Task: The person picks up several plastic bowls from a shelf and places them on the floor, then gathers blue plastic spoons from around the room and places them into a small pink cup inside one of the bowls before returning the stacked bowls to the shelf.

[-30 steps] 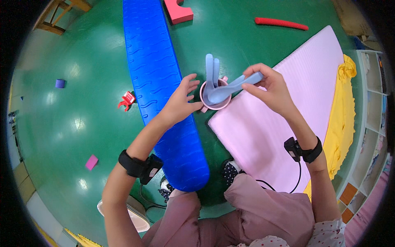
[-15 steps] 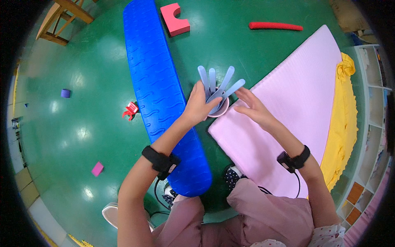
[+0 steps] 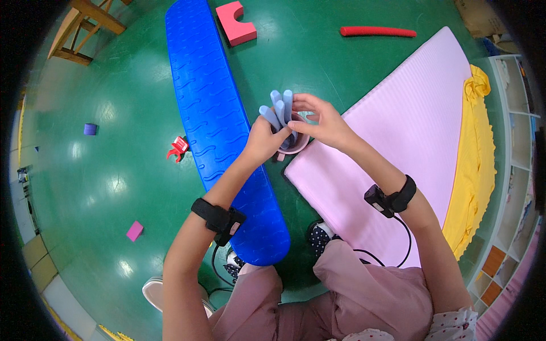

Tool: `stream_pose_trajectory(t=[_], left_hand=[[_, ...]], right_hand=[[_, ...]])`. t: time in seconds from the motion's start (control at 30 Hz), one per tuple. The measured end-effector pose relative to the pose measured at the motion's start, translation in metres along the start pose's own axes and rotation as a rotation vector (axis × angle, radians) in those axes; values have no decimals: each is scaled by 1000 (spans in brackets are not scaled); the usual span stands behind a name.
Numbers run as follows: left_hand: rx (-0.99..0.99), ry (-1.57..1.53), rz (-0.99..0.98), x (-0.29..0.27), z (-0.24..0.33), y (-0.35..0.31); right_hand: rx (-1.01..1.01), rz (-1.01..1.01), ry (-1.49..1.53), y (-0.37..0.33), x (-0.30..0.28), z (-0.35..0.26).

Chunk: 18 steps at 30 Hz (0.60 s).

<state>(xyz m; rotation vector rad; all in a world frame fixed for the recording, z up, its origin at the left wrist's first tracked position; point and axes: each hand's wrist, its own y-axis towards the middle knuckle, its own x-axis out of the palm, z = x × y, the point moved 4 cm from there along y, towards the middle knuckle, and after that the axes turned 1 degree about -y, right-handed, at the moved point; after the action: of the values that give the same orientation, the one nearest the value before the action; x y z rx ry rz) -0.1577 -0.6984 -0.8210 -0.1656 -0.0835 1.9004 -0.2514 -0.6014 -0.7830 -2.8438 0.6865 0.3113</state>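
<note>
Several light-blue utensils [image 3: 288, 102] with flat, rounded handles stand bunched together in a pink mug [image 3: 300, 145]. Their lower ends are hidden, so I cannot tell what kind they are. My left hand [image 3: 264, 141] closes round the bunch from the left, thumb across the handles. From the right, my right hand [image 3: 324, 125] reaches over the mug, its thumb and fingertips closed on the handles. The mug's small handle points toward me, between the blue board [image 3: 219, 108] and the pink mat [image 3: 398, 148].
On the green floor lie a red foam block [image 3: 236, 28], a red foam rod [image 3: 378, 32], a red toy piece [image 3: 178, 149], a purple block [image 3: 90, 129] and a pink block [image 3: 135, 231]. Yellow cloth [image 3: 472, 170] borders the mat, beside white shelves [image 3: 520, 142]. A wooden stand [image 3: 77, 34] is far left.
My right hand has moved left onto the utensils and closed. The handles, spread apart before, are now gathered and lean left. My left hand has shifted slightly left.
</note>
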Motion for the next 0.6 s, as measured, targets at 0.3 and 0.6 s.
stream_pose_trajectory(t=[0.3, 0.6], left_hand=[[271, 641, 2, -10, 40, -3], [114, 508, 86, -32, 59, -13]], right_hand=[[66, 19, -120, -3, -5, -5], [-66, 39, -139, -5, -10, -5]])
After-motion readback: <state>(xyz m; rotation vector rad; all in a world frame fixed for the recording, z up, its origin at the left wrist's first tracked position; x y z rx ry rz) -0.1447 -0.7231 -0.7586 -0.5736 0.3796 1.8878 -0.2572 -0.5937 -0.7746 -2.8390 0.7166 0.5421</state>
